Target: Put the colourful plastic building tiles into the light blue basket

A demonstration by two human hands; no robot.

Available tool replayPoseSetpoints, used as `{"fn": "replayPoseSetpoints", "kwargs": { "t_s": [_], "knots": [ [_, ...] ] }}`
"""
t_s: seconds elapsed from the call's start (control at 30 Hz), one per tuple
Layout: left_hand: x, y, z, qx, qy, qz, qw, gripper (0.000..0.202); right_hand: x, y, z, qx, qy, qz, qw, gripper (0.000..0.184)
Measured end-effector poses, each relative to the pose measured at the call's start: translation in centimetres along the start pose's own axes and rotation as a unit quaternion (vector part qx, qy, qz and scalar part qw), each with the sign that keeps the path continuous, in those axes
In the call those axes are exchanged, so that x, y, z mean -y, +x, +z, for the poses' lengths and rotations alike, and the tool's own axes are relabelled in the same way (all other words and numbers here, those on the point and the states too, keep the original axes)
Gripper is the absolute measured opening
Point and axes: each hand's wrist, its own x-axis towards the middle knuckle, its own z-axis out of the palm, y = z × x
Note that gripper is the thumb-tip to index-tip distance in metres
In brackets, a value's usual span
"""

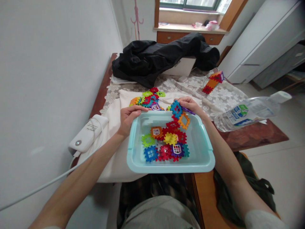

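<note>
Left hand (128, 119) of mine grips the pale-blue basin (170, 168) by its rim; my right hand (190, 104) holds a blue tile (176, 109).

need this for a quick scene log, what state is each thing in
Bin, open-topped, partly filled with plastic tiles
Blue tile, held in the right hand
Left hand, touching the bin's rim
Tile pile, heaped beyond the bin
Bottle, capped, liquid level unclear
Orange-and-red build, pieces joined
Black cloth, crumpled, draped over a white box
White device, cable attached
</note>
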Motion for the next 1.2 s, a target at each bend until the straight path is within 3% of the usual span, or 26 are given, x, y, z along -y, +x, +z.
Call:
{"fn": "replayPoseSetpoints", "kwargs": {
  "t_s": [0.27, 0.47, 0.6, 0.83, 1.07, 1.2],
  "knots": [
    [0.2, 0.1, 0.0, 0.003, -0.007, 0.003, 1.000, 0.019, 0.0, 0.0, -0.7, 0.105, -0.023, -0.067, 0.992, 0.052],
    [0.1, 0.1, 0.0, 0.004, -0.004, 0.008, 1.000, 0.020, 0.1, -0.1, -0.8, 0.089, -0.027, -0.074, 0.993, 0.035],
    [0.2, 0.2, 0.0, -0.001, 0.000, 0.005, 1.000, 0.021, -0.2, 0.0, -0.9, 0.099, -0.020, -0.068, 0.993, 0.036],
    [0.1, 0.2, 0.0, -0.005, 0.007, 0.009, 1.000, 0.020, -1.1, 0.3, -0.9, 0.063, 0.030, -0.082, 0.994, 0.037],
    [0.5, 0.2, -0.3, -0.002, 0.007, 0.008, 1.000, 0.021, -1.6, 0.3, -0.9, 0.133, 0.074, -0.094, 0.984, 0.028],
    [0.7, 0.2, -0.5, 0.000, 0.006, 0.014, 1.000, 0.019, -1.9, 0.6, -0.9, 0.120, 0.076, -0.097, 0.985, 0.034]
  ]
}}
